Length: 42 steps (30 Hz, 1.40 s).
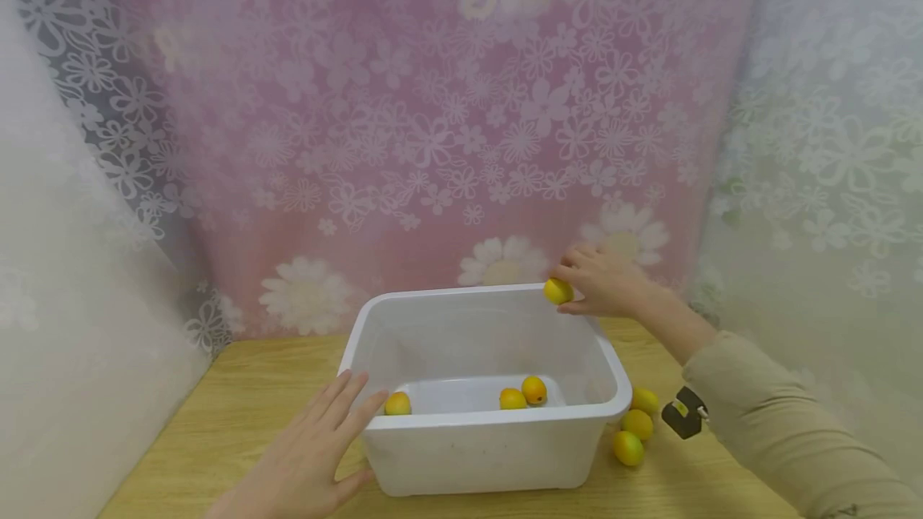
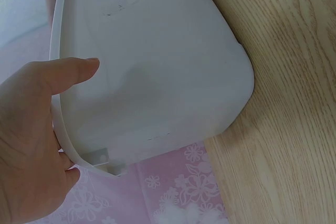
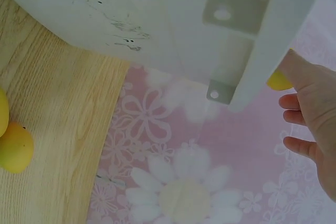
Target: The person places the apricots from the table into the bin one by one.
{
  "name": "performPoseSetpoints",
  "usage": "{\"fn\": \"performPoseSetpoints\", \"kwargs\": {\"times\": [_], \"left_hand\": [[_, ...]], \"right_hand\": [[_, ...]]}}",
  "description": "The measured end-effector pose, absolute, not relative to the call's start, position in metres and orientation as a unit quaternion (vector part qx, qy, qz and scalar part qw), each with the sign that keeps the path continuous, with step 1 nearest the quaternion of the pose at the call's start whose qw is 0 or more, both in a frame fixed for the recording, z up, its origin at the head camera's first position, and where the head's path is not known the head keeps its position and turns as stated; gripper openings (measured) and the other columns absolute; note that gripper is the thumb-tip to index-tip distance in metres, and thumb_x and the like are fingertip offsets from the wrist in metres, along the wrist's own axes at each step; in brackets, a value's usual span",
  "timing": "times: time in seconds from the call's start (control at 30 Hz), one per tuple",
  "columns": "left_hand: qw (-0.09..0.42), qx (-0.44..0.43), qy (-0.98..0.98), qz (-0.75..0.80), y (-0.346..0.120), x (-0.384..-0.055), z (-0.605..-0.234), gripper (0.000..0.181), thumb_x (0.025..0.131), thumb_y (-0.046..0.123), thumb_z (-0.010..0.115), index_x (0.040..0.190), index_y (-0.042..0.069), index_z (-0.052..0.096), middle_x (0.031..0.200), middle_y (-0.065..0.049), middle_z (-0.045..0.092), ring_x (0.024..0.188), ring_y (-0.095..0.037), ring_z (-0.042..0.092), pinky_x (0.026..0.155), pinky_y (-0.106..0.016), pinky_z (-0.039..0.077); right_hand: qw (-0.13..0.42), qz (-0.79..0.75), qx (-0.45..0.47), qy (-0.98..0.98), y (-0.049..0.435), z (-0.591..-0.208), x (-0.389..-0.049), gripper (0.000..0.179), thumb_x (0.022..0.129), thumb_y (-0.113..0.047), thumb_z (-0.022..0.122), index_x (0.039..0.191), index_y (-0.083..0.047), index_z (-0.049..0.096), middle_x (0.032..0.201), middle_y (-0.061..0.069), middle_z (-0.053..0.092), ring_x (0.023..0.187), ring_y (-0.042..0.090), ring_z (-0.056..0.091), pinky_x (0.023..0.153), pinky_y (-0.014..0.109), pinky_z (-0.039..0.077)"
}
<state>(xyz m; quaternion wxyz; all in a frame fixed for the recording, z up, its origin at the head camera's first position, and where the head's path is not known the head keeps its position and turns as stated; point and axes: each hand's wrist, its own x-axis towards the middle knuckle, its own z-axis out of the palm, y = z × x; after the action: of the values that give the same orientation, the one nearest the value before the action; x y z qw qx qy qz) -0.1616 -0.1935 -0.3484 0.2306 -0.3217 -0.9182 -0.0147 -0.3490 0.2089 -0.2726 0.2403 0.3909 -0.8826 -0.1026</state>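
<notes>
My right hand (image 1: 598, 283) holds a small yellow mango (image 1: 558, 291) between thumb and fingers, at the back right rim of a white plastic tub (image 1: 476, 455). In the right wrist view, that mango (image 3: 279, 80) is partly hidden behind the thumb. At the tub's front left corner is my left hand (image 1: 310, 439), its fingers fairly straight and spread. The left wrist view shows the left thumb (image 2: 73, 73) over the outside of the rim. Inside the tub lie an orange-yellow mango (image 1: 397, 404) at the left and two more mangoes (image 1: 534, 390) right of centre.
Beside the tub's right side, several mangoes (image 1: 628, 448) lie in a row on the wooden table (image 1: 238, 407). A black device (image 1: 684, 412) shows at the right wrist. Flower-patterned curtains (image 1: 433, 142) hang behind and at both sides.
</notes>
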Motion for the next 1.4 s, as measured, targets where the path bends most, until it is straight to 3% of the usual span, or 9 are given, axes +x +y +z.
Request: {"fn": "performPoseSetpoints", "kwargs": {"times": [0.13, 0.23, 0.37, 0.47, 0.77, 0.9, 1.03, 1.2, 1.4], "left_hand": [[0.208, -0.312, -0.927, -0.025, -0.193, -0.160, -0.347, 0.086, 0.077, 0.041, 0.072, 0.148, 0.020, 0.028, 0.149, -0.013, 0.031, 0.136, -0.033, 0.030, 0.110, -0.018, -0.009], [0.180, -0.298, -0.937, -0.030, -0.192, -0.160, -0.345, 0.084, 0.079, 0.043, 0.070, 0.148, 0.021, 0.028, 0.151, -0.011, 0.029, 0.138, -0.030, 0.028, 0.112, -0.025, 0.003], [0.196, -0.310, -0.930, -0.021, -0.193, -0.160, -0.345, 0.085, 0.078, 0.042, 0.071, 0.147, 0.018, 0.029, 0.150, -0.014, 0.030, 0.136, -0.033, 0.030, 0.113, -0.024, 0.000], [0.221, -0.324, -0.920, -0.017, -0.193, -0.161, -0.347, 0.086, 0.076, 0.040, 0.073, 0.146, 0.016, 0.031, 0.149, -0.016, 0.031, 0.134, -0.035, 0.033, 0.109, -0.016, -0.011], [0.213, -0.317, -0.924, -0.025, -0.193, -0.160, -0.347, 0.085, 0.078, 0.043, 0.070, 0.147, 0.018, 0.029, 0.148, -0.016, 0.032, 0.134, -0.035, 0.032, 0.108, -0.015, -0.013], [0.195, -0.310, -0.930, -0.032, -0.193, -0.160, -0.346, 0.084, 0.079, 0.043, 0.071, 0.148, 0.019, 0.028, 0.149, -0.015, 0.030, 0.136, -0.035, 0.030, 0.115, -0.033, 0.010], [0.169, -0.303, -0.937, -0.039, -0.192, -0.159, -0.344, 0.083, 0.080, 0.042, 0.070, 0.148, 0.018, 0.028, 0.150, -0.016, 0.028, 0.137, -0.036, 0.028, 0.103, -0.054, 0.033], [0.144, -0.286, -0.945, -0.058, -0.190, -0.157, -0.342, 0.082, 0.081, 0.043, 0.069, 0.148, 0.019, 0.028, 0.152, -0.016, 0.025, 0.138, -0.035, 0.025, 0.104, -0.054, 0.031], [0.176, -0.299, -0.937, -0.043, -0.190, -0.158, -0.343, 0.083, 0.079, 0.044, 0.070, 0.147, 0.018, 0.029, 0.150, -0.016, 0.028, 0.136, -0.035, 0.029, 0.105, -0.051, 0.031]], "right_hand": [[0.232, -0.112, 0.389, -0.884, 0.207, -0.274, -0.348, 0.047, 0.076, -0.045, 0.073, 0.111, -0.015, 0.062, 0.098, 0.006, 0.056, 0.092, 0.024, 0.051, 0.073, 0.037, 0.044], [0.238, -0.118, 0.395, -0.880, 0.207, -0.275, -0.347, 0.049, 0.077, -0.045, 0.072, 0.112, -0.013, 0.061, 0.100, 0.008, 0.057, 0.094, 0.026, 0.052, 0.074, 0.039, 0.045], [0.246, -0.113, 0.399, -0.876, 0.209, -0.275, -0.346, 0.050, 0.077, -0.044, 0.072, 0.113, -0.011, 0.062, 0.100, 0.009, 0.057, 0.094, 0.027, 0.053, 0.074, 0.039, 0.046], [0.248, -0.096, 0.400, -0.877, 0.213, -0.276, -0.344, 0.049, 0.077, -0.041, 0.074, 0.113, -0.009, 0.062, 0.098, 0.009, 0.057, 0.091, 0.026, 0.052, 0.074, 0.038, 0.046], [0.249, -0.061, 0.371, -0.892, 0.239, -0.283, -0.326, 0.051, 0.077, -0.036, 0.074, 0.118, -0.007, 0.062, 0.095, 0.008, 0.059, 0.087, 0.024, 0.054, 0.075, 0.041, 0.050], [0.276, -0.056, 0.378, -0.882, 0.254, -0.288, -0.318, 0.050, 0.076, -0.036, 0.075, 0.115, -0.007, 0.063, 0.094, 0.008, 0.059, 0.087, 0.025, 0.054, 0.074, 0.042, 0.050], [0.312, -0.054, 0.397, -0.861, 0.267, -0.295, -0.310, 0.048, 0.072, -0.033, 0.078, 0.110, -0.006, 0.064, 0.091, 0.007, 0.059, 0.085, 0.024, 0.055, 0.073, 0.044, 0.050], [0.331, -0.050, 0.405, -0.851, 0.282, -0.306, -0.303, 0.048, 0.071, -0.032, 0.078, 0.109, -0.006, 0.064, 0.092, 0.007, 0.059, 0.085, 0.025, 0.055, 0.072, 0.044, 0.049], [0.326, -0.057, 0.398, -0.855, 0.300, -0.325, -0.293, 0.050, 0.078, -0.041, 0.072, 0.111, -0.005, 0.063, 0.095, 0.006, 0.058, 0.084, 0.025, 0.055, 0.071, 0.044, 0.050]]}}
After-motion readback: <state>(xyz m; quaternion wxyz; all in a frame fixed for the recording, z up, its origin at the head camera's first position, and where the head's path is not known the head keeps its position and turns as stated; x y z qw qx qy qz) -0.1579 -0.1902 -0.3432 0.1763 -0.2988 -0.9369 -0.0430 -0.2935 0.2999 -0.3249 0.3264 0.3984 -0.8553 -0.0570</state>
